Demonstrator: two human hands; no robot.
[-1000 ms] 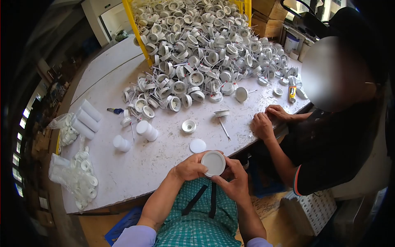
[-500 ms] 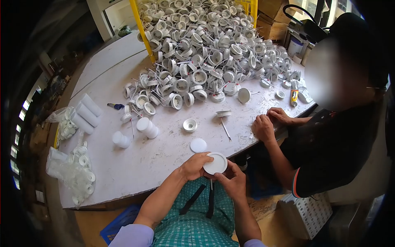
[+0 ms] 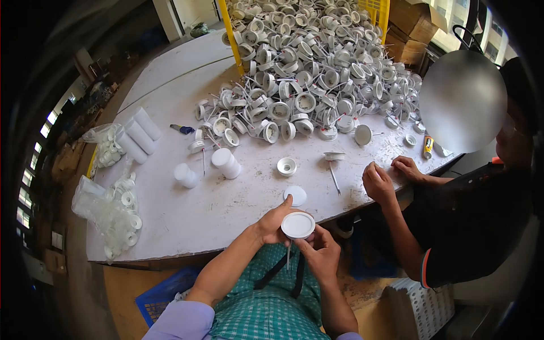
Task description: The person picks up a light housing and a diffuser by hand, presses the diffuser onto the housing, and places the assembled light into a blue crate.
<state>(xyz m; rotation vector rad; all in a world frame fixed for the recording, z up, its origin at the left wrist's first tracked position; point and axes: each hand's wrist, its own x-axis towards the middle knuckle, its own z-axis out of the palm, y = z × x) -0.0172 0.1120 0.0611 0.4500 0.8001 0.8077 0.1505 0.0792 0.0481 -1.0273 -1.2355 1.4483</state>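
A round white light fitting (image 3: 298, 225) is held just off the table's front edge, its flat white face turned up and a thin cable hanging below. My left hand (image 3: 273, 221) is closed around its left side, the thumb raised at the far rim. At the near right rim, my right hand (image 3: 322, 249) grips with thumb and fingers; some fingertips are hidden underneath. Just beyond lies a flat white disc (image 3: 295, 195), partly behind my left thumb. Farther back are a white ring-shaped cup (image 3: 287, 166) and another fitting (image 3: 334, 156) with its cable trailing towards me.
A large heap of white fittings (image 3: 306, 102) covers the back of the table (image 3: 170, 221). Stacks of white discs (image 3: 225, 163) stand left of centre, near bagged white rings (image 3: 122, 209). At right sits a co-worker, hands (image 3: 378, 182) at the table edge, near a yellow tube (image 3: 428, 147).
My left thumb has come off the fitting's face to its rim. The fitting has tilted and its cable shows more. The co-worker's hands have moved apart. The whole view has shifted.
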